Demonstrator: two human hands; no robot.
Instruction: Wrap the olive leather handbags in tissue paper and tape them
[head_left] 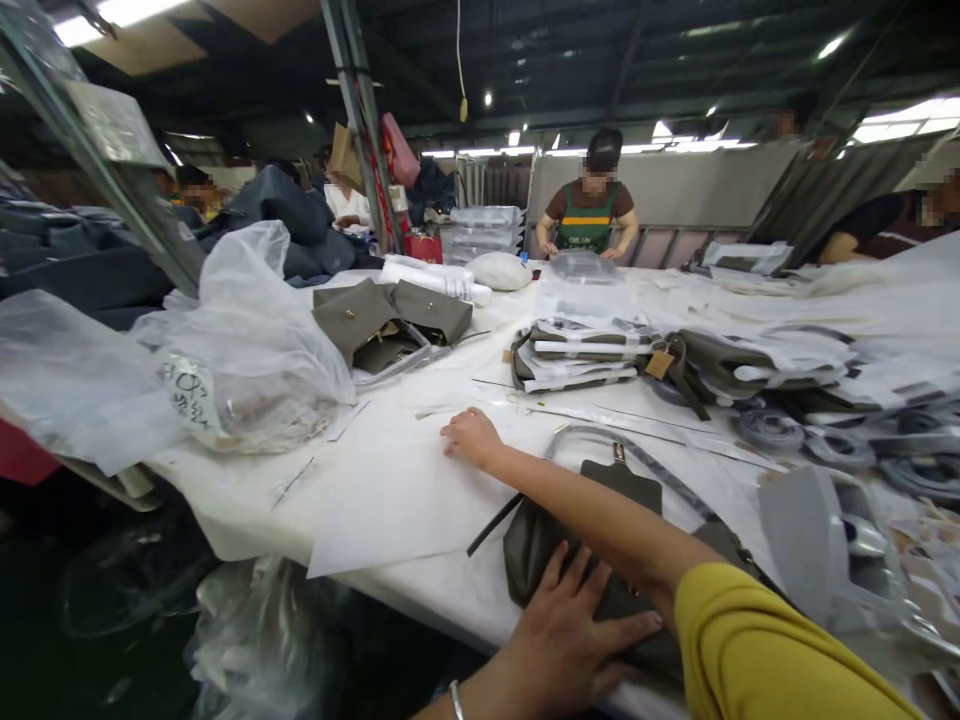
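My left hand, a bracelet on its wrist, lies with fingers spread on the dark olive handbag at the table's near edge. The bag's handle has a clear plastic wrap. My right arm crosses over the bag, and my right hand is at a thin white sheet left of it. Its fingers are curled together; what is between them, if anything, is hidden.
Another open olive handbag lies beyond, beside a large clear plastic bag. Wrapped handbags are stacked to the right, with rolled straps nearby. A person works across the white table.
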